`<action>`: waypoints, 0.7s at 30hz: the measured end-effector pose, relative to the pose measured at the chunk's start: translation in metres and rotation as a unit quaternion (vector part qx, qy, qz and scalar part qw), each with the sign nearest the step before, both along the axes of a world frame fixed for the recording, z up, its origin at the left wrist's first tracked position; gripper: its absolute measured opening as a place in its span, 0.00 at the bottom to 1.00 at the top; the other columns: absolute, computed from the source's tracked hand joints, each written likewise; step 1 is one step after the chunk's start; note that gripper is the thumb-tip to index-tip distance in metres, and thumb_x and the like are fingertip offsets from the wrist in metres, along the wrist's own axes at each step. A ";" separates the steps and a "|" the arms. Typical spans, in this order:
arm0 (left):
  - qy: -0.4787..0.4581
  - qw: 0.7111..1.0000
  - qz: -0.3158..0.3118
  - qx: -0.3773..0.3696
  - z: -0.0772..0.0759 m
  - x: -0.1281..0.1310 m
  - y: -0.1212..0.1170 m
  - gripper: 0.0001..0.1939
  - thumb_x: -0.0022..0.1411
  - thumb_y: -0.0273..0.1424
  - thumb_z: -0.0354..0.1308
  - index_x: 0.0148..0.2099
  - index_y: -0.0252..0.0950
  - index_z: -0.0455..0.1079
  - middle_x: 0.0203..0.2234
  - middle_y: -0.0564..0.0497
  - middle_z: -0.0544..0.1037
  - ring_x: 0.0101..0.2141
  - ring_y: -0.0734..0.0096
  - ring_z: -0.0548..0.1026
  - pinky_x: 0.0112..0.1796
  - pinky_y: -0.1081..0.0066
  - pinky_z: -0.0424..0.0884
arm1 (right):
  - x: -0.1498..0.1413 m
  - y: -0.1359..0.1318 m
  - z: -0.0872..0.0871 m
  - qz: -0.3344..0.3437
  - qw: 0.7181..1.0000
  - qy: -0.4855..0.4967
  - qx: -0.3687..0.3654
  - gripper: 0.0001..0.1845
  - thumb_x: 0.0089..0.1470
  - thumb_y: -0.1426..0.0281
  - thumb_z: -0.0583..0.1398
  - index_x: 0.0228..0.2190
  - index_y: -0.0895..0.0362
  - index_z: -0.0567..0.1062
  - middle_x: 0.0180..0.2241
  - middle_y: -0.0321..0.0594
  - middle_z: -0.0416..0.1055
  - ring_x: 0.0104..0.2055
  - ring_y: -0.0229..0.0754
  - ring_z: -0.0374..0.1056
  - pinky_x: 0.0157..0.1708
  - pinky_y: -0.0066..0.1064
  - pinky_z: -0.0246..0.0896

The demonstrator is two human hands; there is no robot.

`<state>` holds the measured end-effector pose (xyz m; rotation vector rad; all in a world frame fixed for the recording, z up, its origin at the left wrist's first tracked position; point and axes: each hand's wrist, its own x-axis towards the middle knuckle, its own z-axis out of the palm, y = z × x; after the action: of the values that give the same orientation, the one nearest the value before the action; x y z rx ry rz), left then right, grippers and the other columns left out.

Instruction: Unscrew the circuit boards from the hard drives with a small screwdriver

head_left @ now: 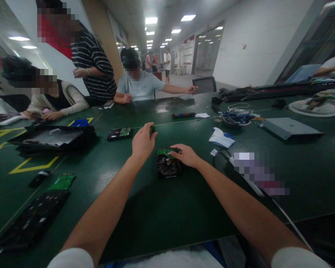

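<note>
A black hard drive (169, 169) lies on the green table in front of me. At its far end is a green circuit board (163, 152). My right hand (185, 155) pinches the near right part of this board between thumb and fingers. Raised a little above the table, just left of the drive, my left hand (144, 142) is closed around a small dark object (152, 130) with a yellowish patch; most of it is hidden by the fingers. Another hard drive (119, 134) with a green board on it sits farther left.
At the left are a black tray (53, 137), a loose green board (62, 181) and black drive parts (30, 219). White gloves (221, 137), a bowl of parts (236, 117), a grey metal case (292, 128) and a power strip (247, 176) lie right. A person (141, 83) sits opposite.
</note>
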<state>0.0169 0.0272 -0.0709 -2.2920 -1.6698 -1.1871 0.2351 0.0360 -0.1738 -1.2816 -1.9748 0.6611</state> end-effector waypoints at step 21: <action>0.015 0.999 -0.015 0.025 -0.007 0.005 0.000 0.22 0.67 0.27 0.60 0.61 0.37 0.64 0.56 0.37 0.76 0.58 0.51 0.74 0.57 0.54 0.70 | 0.000 0.001 -0.002 -0.003 1.000 -0.003 0.009 0.21 0.61 0.59 0.64 0.52 0.54 0.79 0.50 0.45 0.77 0.34 0.38 0.68 0.41 0.35 0.66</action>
<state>0.0219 0.0269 -0.0774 -2.3000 -1.5831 -1.1798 0.2353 0.0374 -0.1758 -1.2794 -1.9767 0.6364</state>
